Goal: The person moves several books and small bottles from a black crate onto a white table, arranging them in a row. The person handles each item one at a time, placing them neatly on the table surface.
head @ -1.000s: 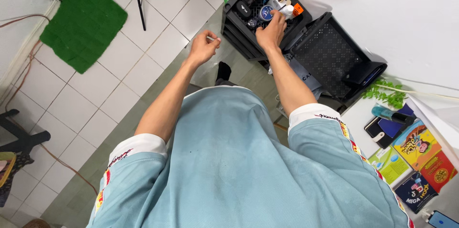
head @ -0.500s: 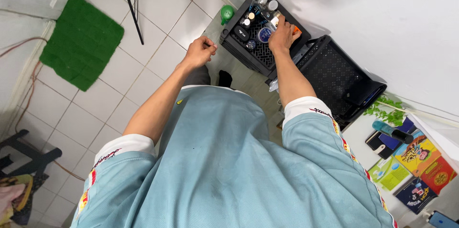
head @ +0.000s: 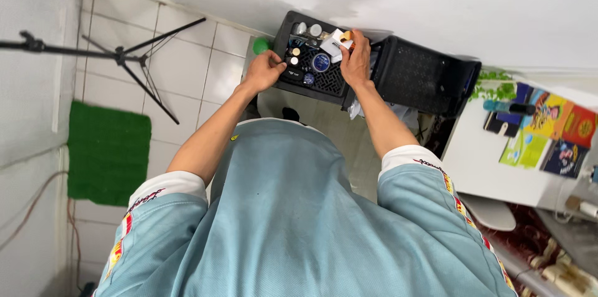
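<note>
The right hand gripped a small white box over the black crate of bottles and tins, while the left hand curled loosely against the crate's near-left rim. A steady, upright grip would probably spare neighbouring bottles.

Small bottles in crate too tiny to identify.

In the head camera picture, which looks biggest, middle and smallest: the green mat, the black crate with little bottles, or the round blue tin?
1. Green mat, largest.
2. Black crate, though it lies farther from the camera, so this is unsure.
3. Round blue tin, clearly smallest.
</note>
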